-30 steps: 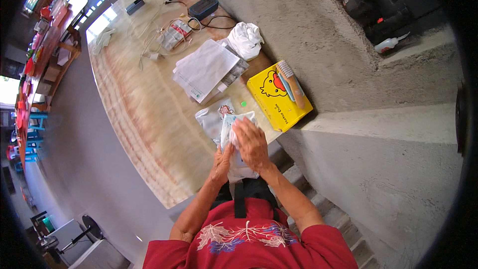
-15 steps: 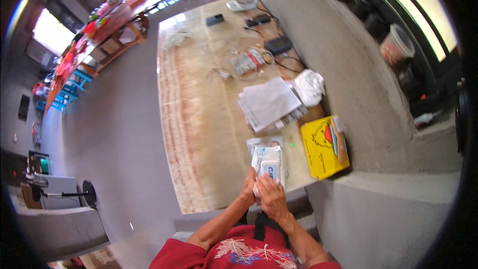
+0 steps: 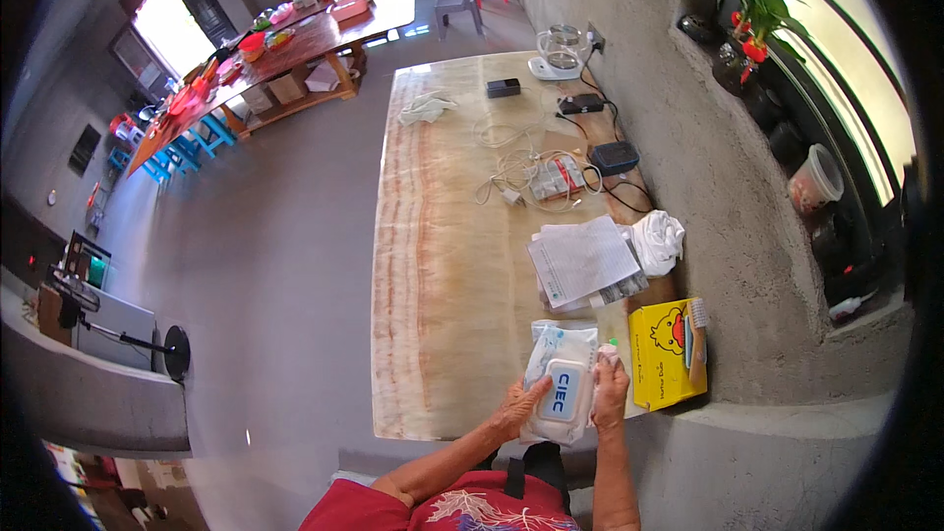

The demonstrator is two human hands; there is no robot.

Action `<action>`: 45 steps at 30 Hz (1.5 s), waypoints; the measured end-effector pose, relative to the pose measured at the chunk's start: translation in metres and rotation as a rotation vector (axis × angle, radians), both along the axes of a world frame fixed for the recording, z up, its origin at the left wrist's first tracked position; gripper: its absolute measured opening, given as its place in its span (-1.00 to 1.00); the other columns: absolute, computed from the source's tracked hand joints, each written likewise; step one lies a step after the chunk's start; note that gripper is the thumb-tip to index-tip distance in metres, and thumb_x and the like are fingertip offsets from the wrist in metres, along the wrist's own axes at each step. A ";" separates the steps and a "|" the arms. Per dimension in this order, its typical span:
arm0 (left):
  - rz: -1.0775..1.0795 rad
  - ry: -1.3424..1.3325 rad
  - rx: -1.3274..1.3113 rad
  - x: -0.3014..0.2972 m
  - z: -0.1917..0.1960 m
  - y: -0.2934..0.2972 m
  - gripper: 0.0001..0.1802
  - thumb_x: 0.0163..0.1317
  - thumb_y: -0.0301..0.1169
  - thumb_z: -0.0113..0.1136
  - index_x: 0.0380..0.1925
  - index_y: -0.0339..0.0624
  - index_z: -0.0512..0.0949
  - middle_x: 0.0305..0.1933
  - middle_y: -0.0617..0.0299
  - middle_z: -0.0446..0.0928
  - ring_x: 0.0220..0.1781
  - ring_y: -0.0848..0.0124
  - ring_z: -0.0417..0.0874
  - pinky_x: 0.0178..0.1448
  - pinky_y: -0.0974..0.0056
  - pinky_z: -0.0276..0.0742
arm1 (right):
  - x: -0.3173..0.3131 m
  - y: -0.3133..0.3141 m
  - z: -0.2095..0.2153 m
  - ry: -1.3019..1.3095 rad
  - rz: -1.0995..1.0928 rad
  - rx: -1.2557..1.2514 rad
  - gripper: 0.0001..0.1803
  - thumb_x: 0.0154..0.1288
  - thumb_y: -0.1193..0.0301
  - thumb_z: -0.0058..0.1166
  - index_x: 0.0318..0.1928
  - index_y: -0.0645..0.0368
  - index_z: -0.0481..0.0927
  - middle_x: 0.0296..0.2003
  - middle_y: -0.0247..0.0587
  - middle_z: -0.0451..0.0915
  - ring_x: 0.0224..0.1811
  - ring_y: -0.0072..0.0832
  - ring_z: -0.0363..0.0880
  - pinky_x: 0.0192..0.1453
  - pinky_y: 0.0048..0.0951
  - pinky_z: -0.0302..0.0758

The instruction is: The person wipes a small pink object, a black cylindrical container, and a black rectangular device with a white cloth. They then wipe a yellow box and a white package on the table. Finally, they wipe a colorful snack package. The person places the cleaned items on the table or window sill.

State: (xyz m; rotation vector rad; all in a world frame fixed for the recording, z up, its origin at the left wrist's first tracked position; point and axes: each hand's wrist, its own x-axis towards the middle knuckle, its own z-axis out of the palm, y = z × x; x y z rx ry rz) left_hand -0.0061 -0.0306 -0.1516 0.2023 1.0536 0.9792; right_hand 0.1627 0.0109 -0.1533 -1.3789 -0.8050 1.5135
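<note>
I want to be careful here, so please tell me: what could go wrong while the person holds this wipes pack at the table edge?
1. The wipes pack sits at the near edge of the table, held between the left hand and right hand; it might slip off.
2. The yellow box lies just beside the right hand, so an elbow move could push it.

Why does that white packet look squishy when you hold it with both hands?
The white packet is probably soft film, so it likely bends rather than staying stiff. The left hand and right hand grip opposite sides, suggesting it may sag if held by one. Its rigid-looking lid probably flexes less.
</note>
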 end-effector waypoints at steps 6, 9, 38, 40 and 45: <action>0.070 0.162 0.151 -0.019 0.020 0.003 -0.32 0.13 -0.25 0.27 0.20 -0.15 0.18 0.02 0.12 0.43 -0.03 0.39 0.51 -0.04 0.27 0.53 | -0.037 -0.002 0.037 0.246 0.000 0.110 -0.44 0.09 0.62 0.12 0.15 0.24 0.33 0.00 -0.24 0.47 -0.05 -0.48 0.49 0.05 -0.46 0.45; 0.117 0.474 0.376 -0.024 0.029 0.002 -0.26 0.11 -0.27 0.29 0.23 -0.12 0.14 0.09 0.05 0.36 0.03 0.37 0.46 -0.01 0.25 0.51 | -0.049 -0.001 0.046 0.218 -0.031 0.146 -0.46 0.08 0.66 0.11 0.12 0.24 0.35 -0.04 -0.21 0.48 -0.09 -0.46 0.50 0.00 -0.43 0.48; -0.107 -0.554 0.182 -0.047 0.029 -0.030 -0.39 0.14 0.01 0.06 0.07 -0.17 0.38 -0.06 0.11 0.50 -0.15 0.32 0.56 -0.03 0.20 0.49 | -0.102 0.036 0.064 -0.193 0.007 0.312 -0.79 0.27 0.47 -0.03 -0.10 0.27 0.48 -0.17 -0.10 0.52 -0.05 -0.22 0.42 0.12 -0.32 0.29; -0.083 -0.468 0.098 -0.051 0.030 -0.027 -0.38 0.16 0.05 0.02 0.09 -0.15 0.36 -0.06 0.13 0.50 -0.16 0.31 0.57 -0.04 0.20 0.50 | -0.111 0.026 0.055 -0.533 0.066 0.562 -0.69 0.27 0.51 -0.07 0.03 0.26 0.45 -0.01 -0.07 0.45 0.09 -0.23 0.37 0.22 -0.34 0.24; 0.136 -0.520 0.235 -0.051 0.019 -0.009 -0.29 0.19 0.09 -0.04 0.23 -0.13 0.23 0.14 0.13 0.40 0.10 0.29 0.47 0.17 0.20 0.40 | -0.136 0.007 0.096 -0.673 0.434 0.899 -0.56 0.19 0.56 -0.10 0.13 0.24 0.40 0.22 0.01 0.28 0.32 -0.14 0.17 0.37 -0.20 0.03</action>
